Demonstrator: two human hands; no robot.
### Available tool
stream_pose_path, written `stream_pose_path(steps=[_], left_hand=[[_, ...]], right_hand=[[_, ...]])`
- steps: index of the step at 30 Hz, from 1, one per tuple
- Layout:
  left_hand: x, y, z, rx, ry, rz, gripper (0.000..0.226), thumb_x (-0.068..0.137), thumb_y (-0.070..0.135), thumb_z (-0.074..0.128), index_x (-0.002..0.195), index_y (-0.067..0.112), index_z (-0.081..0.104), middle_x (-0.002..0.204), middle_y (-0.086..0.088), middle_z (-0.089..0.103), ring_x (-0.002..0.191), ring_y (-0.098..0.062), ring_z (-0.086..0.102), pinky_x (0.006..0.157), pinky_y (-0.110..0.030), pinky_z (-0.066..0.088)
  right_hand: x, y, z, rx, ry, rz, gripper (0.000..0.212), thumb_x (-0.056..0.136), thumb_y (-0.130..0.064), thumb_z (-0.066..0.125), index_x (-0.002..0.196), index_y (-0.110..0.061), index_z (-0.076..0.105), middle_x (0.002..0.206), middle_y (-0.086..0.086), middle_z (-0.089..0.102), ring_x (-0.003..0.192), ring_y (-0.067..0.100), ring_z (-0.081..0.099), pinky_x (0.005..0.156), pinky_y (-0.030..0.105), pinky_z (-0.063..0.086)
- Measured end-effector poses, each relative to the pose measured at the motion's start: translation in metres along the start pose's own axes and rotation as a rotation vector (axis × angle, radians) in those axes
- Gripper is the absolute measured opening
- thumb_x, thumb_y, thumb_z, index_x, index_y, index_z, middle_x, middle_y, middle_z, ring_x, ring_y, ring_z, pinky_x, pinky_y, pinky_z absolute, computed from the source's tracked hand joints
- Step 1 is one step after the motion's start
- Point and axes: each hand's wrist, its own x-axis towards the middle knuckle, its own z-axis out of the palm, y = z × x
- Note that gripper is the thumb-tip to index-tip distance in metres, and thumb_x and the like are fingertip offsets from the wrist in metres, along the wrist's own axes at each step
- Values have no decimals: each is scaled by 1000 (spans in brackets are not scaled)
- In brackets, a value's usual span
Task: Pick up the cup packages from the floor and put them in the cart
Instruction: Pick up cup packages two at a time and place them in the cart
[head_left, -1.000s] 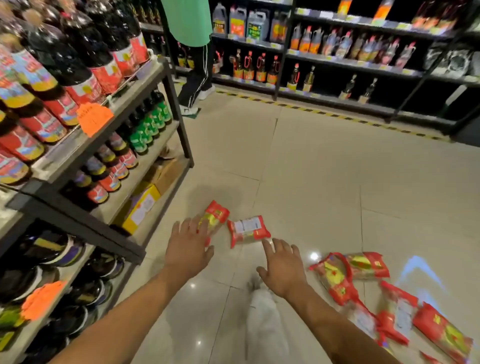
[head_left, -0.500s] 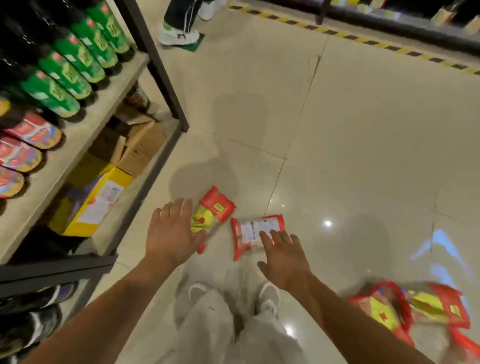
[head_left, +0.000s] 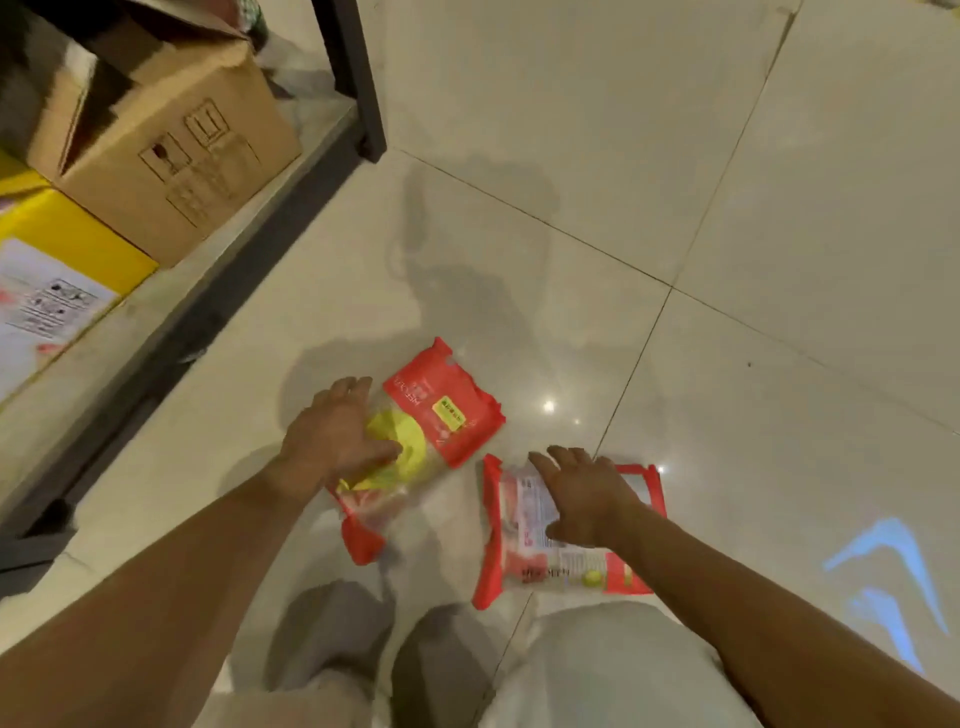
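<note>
Two red cup packages lie on the pale tiled floor in front of my knees. The left package (head_left: 441, 410) shows yellow cups through clear film; my left hand (head_left: 335, 439) rests flat on its near half, fingers spread. The right package (head_left: 511, 540) lies label side up; my right hand (head_left: 584, 493) is laid over its middle with fingers apart. Neither package is lifted off the floor, and neither hand has closed around one. No cart is in view.
A grey store shelf (head_left: 171, 291) runs along the left, with a dark upright post (head_left: 358, 78). On its bottom board sit a brown cardboard box (head_left: 171, 140) and a yellow box (head_left: 62, 249). Glossy tiles spread out to the right.
I have crouched lower, so the view has dropped close to the floor. Both hands moved down and forward, from hovering short of the packages to lying on top of them.
</note>
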Motion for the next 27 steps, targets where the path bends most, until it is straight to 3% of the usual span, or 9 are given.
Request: stream_pose_path(steps=[3,5,9,14,18,22,23,25,27], left_hand=[[42,-9,18,-169,-75,-55,126,59,55,89,158,15,23,159,-9,38,141,-32,42,113,-45,41],[58,-16,31,-314,-166,-107,117,58,46,95,152,13,33,141,-6,57,125,-28,57,107,-40,46],[55,-28,53,-474,-234,-142,98,32,57,97,116,21,60,106,4,74,94,-17,71,91,-39,58],[-17,-23,50,-621,-45,-240,77,51,41,97,112,21,55,101,1,70,86,-19,69,83,-42,57],[-90,-22,-11,-922,105,-339,73,57,35,97,116,22,56,102,0,72,87,-23,73,85,-47,59],[-195,-12,-103,-1063,173,-349,81,45,46,99,115,26,63,100,1,78,86,-21,77,81,-48,63],[-227,-9,-126,-1095,187,-357,77,46,43,99,112,26,61,100,0,77,87,-22,76,80,-47,62],[-300,0,-178,-1157,231,-356,66,55,29,98,107,26,58,99,-1,76,88,-22,75,78,-42,61],[-371,7,-223,-1206,266,-354,68,54,27,98,110,24,60,99,-2,77,88,-21,76,76,-41,62]], right_hand=[[32,16,12,42,-142,12,92,77,-43,84,152,-18,37,141,7,55,129,29,52,110,45,40],[45,23,15,128,-240,15,89,68,-39,92,143,-21,49,131,1,61,121,24,58,105,39,46],[43,20,24,187,-311,-2,94,61,-34,96,143,-25,50,133,1,61,125,24,57,107,37,46],[-26,13,15,177,-35,78,91,66,-56,84,140,-21,43,128,3,54,118,24,49,93,38,51],[-113,16,-56,575,296,261,81,62,-56,84,124,-17,50,111,2,54,107,24,54,80,36,49],[-207,3,-152,876,504,335,71,55,-60,90,108,-27,56,101,-3,63,91,16,64,78,41,56],[-237,-10,-184,924,551,301,63,57,-56,93,104,-31,57,98,-5,64,89,12,65,77,38,56],[-299,-42,-247,1004,599,231,47,68,-25,94,92,-34,55,90,-9,60,80,-3,65,71,23,52],[-355,-75,-300,1086,622,166,43,73,-8,89,90,-30,56,87,-8,64,76,-8,67,68,14,52]])
